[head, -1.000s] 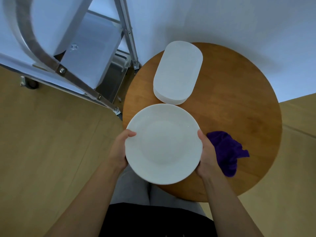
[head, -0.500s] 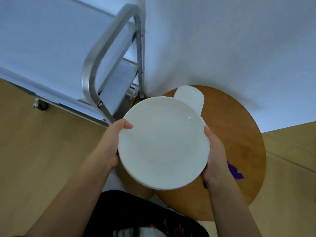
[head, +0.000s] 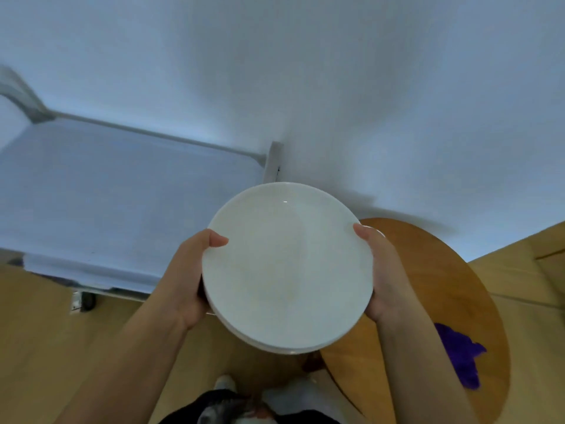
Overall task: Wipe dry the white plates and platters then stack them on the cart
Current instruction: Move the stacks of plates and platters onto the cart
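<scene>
As hands (head: 186, 280) clasp, round glossy plates (head: 287, 267)

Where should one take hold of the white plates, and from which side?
Grip the stack of white plates at opposite rims, one hand from each side, as the left hand and right hand do: thumbs over the rim, fingers beneath. The round, wide, stacked shape probably needs support underneath.

Both forearms are bare, with no sleeves or jewellery showing. The left hand (head: 189, 280) and right hand (head: 386, 273) are ungloved. Below the hands, dark clothing (head: 232, 408) and blurred white footwear (head: 224, 382) show.
</scene>
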The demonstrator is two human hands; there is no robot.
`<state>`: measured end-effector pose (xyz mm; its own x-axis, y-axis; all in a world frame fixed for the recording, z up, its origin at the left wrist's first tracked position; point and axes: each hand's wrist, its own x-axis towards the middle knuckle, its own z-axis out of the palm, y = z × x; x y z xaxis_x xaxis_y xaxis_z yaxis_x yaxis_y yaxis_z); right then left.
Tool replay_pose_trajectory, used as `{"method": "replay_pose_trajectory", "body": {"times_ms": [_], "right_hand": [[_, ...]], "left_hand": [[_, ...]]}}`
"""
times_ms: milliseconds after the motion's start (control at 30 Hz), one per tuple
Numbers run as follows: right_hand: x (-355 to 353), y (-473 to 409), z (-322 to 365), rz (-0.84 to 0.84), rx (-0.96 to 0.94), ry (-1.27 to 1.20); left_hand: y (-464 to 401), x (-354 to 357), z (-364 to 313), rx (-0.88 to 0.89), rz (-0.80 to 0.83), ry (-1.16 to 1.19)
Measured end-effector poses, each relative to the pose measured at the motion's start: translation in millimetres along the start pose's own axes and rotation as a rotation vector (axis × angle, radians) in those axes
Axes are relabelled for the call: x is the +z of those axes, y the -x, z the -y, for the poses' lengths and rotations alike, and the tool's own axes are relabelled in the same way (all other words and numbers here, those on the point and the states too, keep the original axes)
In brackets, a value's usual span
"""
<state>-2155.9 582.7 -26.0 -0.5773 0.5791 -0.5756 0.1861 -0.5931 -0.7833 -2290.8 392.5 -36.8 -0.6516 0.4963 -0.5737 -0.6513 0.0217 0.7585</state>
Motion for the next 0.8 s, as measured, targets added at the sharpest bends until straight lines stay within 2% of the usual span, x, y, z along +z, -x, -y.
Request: {"method": "replay_pose_trajectory", "body": {"times_ms": [133,367,600,800], "right_hand": [[35,-8,1,0.078,-0.008,0.005],[99,-36,-5,0.275,0.111,0.088],[186,-68,-25,0.324,0.147,0.187],[297,-111,-55,0.266,0.134,0.214]], "left_hand": [[3,-26,-13,0.031,-0.049,0.042],[4,-72,-35,0.076,-0.192,0.136],[-20,-141,-67,0.083,-0.298,0.195],[-81,-239,-120,0.031,-0.33,0.202]]}}
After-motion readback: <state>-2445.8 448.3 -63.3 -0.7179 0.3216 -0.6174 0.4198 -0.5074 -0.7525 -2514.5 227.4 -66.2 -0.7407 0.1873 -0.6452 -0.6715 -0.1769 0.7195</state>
